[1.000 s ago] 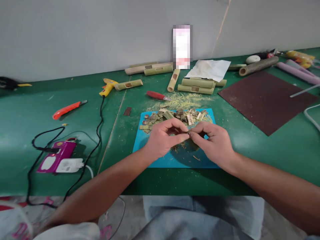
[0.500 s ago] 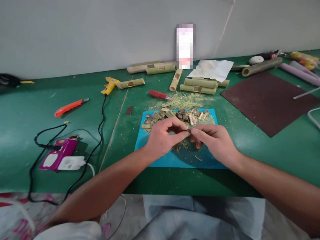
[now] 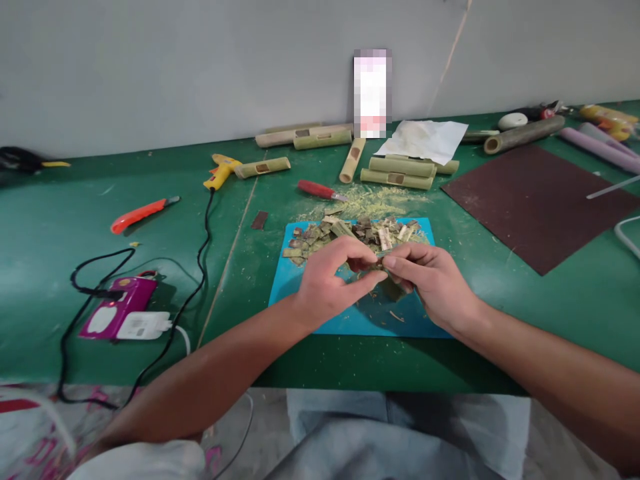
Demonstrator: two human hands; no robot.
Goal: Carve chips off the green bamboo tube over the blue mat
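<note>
My right hand [image 3: 440, 283] pinches a small, thin bamboo chip [image 3: 382, 255] between thumb and forefinger. Below that pinch, its curled fingers sit around another greenish-brown piece [image 3: 395, 288], partly hidden. Fingertips of my left hand [image 3: 333, 273] come up to the chip from the other side, thumb and forefinger slightly apart. Both hands hover over a blue mat [image 3: 335, 323]. Behind them on the mat lies a heap of brown and green chips [image 3: 315, 237], with shavings scattered around.
A red-handled knife [image 3: 317, 189] lies beyond the mat. Cut bamboo tubes [image 3: 397, 179] lie farther back near a propped phone [image 3: 371, 93]. On the left are an orange cutter [image 3: 140, 215], a yellow glue gun [image 3: 220, 172] and a corded purple power strip [image 3: 120, 307]. A dark brown sheet [image 3: 535, 207] lies right.
My left thumb has come away from its forefinger, loosening the pinch. My right hand has tilted a little and keeps its hold on the chip.
</note>
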